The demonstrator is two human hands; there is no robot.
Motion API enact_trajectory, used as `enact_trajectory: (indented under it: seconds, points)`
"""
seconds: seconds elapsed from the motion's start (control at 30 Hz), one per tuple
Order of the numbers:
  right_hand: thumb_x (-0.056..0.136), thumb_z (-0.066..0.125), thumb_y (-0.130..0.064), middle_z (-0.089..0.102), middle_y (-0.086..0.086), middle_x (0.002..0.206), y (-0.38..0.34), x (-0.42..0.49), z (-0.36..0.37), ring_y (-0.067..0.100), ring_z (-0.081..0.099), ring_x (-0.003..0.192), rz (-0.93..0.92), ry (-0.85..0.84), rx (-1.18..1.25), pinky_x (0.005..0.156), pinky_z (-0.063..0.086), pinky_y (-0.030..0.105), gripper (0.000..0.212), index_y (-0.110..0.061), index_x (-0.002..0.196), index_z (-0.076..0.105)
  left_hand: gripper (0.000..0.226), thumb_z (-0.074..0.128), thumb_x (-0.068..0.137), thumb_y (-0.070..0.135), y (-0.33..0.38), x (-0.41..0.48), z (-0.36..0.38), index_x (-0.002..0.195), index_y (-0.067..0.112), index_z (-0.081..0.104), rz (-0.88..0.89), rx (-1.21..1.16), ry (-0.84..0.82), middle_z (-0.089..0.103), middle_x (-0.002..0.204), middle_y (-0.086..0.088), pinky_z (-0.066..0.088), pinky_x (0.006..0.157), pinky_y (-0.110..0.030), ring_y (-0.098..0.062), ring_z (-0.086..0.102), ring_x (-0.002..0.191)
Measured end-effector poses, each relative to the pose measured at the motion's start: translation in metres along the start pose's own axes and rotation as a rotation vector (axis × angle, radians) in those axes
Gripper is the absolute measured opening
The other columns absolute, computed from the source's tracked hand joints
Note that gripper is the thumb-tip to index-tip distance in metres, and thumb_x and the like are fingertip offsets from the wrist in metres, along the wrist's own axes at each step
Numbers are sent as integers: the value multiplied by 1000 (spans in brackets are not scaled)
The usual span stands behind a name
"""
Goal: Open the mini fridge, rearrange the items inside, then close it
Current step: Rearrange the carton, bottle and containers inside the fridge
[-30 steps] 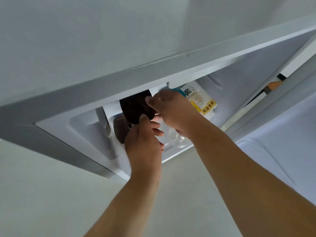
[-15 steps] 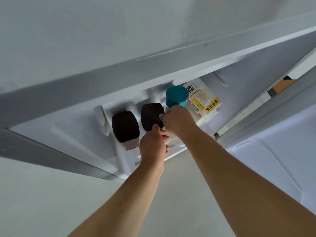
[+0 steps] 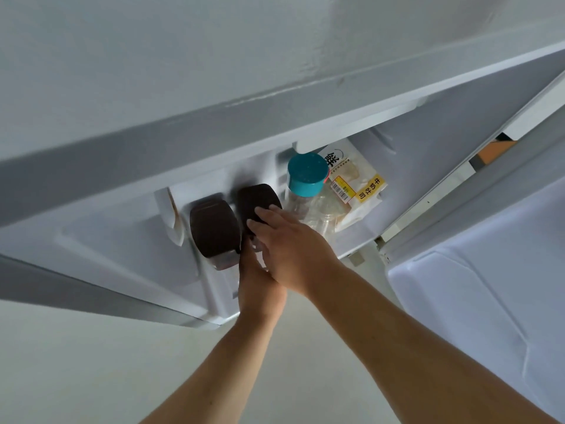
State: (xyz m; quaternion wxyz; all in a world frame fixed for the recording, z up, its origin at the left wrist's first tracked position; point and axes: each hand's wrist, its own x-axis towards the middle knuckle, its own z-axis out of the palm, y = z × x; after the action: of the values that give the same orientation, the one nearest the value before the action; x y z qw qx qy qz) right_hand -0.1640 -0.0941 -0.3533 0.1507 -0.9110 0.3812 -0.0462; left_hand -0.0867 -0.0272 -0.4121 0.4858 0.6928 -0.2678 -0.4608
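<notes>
I look down into the open mini fridge (image 3: 397, 139). On its shelf stand two jars with dark brown lids, side by side. My left hand (image 3: 260, 289) reaches up under the right-hand jar (image 3: 255, 194) and grips its side, with the fingers mostly hidden. Over it lies my right hand (image 3: 295, 249), fingers apart, their tips resting on that jar's lid. The left-hand jar (image 3: 214, 229) stands free. A clear bottle with a teal cap (image 3: 307, 172) stands just to the right, and a bread bag (image 3: 357, 185) lies behind it.
The fridge's grey-white top (image 3: 214, 56) fills the upper view and overhangs the shelf. The open door's white inner panel (image 3: 477, 301) is at the right. A white bracket (image 3: 171, 215) sticks out left of the jars. Pale floor lies below.
The right-hand jar has come down onto the shelf beside the other jar. My right hand has loosened from a grip to flat fingertips on its lid. The teal-capped bottle has come into full view.
</notes>
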Motion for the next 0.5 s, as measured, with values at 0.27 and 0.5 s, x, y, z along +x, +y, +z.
enact_trajectory:
  seconds: [0.27,0.5]
  points:
    - [102,55,-10,36,13,168,18,-1,-14,33,26,157,63,-3,-4,127,24,44,56,-12,158,45,75,63,89,31,20,5,13,159,33,38,27,72,-12,53,157,5,47,115,-43,-16,54,140]
    - [97,61,-10,66,14,141,-31,19,-25,37,59,129,-78,184,173,103,53,53,42,-9,138,67,49,71,84,31,1,-24,-10,131,35,57,-221,-199,283,69,135,2,55,103,-57,-27,70,118]
